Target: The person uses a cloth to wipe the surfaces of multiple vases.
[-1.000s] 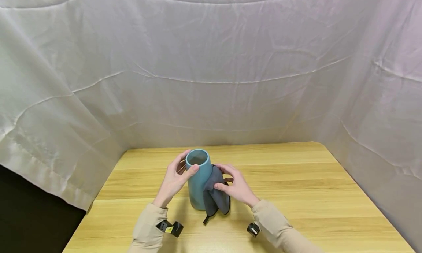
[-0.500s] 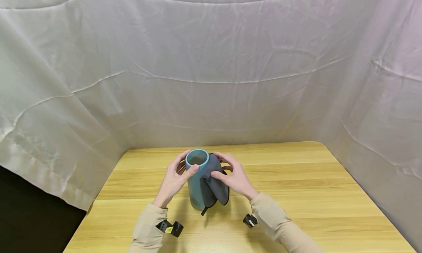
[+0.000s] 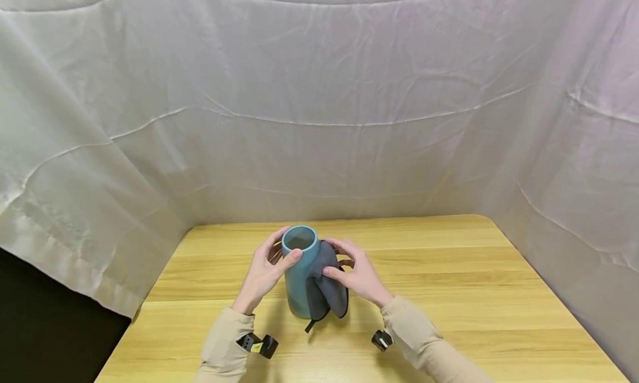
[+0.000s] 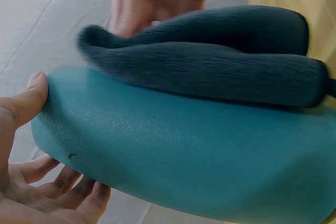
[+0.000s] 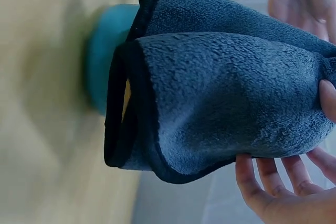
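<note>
A teal vase stands upright on the wooden table, at the lower centre of the head view. Its upper part is gripped by the left hand, with the thumb laid on the rim nearest the camera and the fingers curled round the far side. A dark grey microfibre cloth with black edging is pressed against the vase's right flank by the right hand; the cloth is pinched between the thumb and the spread fingers, and its folded lower part hangs down just above the tabletop. In the right wrist view the cloth fills the centre, covering most of the vase. A white draped sheet closes off the upper frame.
</note>
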Tool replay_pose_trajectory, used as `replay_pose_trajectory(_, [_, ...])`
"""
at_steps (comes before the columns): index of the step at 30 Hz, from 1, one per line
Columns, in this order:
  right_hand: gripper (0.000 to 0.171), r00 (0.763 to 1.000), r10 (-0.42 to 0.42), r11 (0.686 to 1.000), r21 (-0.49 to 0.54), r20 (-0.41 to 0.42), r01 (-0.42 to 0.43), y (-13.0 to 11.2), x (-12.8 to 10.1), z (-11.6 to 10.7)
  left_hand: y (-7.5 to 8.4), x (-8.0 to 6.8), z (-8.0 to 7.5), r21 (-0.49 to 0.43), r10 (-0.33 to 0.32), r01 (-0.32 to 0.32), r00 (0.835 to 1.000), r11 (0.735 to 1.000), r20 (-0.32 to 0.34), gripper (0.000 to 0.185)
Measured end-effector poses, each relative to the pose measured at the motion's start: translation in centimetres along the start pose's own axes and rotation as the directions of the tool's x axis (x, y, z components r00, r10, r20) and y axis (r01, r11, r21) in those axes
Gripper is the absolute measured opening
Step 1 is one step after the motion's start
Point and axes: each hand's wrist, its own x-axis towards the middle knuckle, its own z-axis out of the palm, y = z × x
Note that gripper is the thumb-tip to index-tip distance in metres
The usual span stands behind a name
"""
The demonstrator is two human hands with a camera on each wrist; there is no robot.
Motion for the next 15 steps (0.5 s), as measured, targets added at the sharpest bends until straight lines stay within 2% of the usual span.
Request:
replay_pose_trajectory(4, [0.059, 0.999, 0.033, 0.999, -0.014, 0.017, -0.033, 1.2, -0.7, 0.3, 0.0, 0.0, 0.0, 0.003, 0.0, 0.0, 1.0, 1.0, -0.001, 0.062])
replay_pose_trajectory(8, [0.058, 0.999, 0.029, 0.999, -0.023, 0.02, -0.029, 1.7, -0.9, 0.5, 0.0, 0.0, 0.0, 0.008, -0.003, 0.003, 1.0, 1.0, -0.002, 0.062])
replay_pose_trajectory(15, [0.058, 1.0, 0.027, 1.0, -0.005, 0.004, -0.027, 0.5, -0.4, 0.5, 0.0, -0.1, -0.1, 0.005, -0.01, 0.01, 1.0, 1.0, -0.004, 0.062])
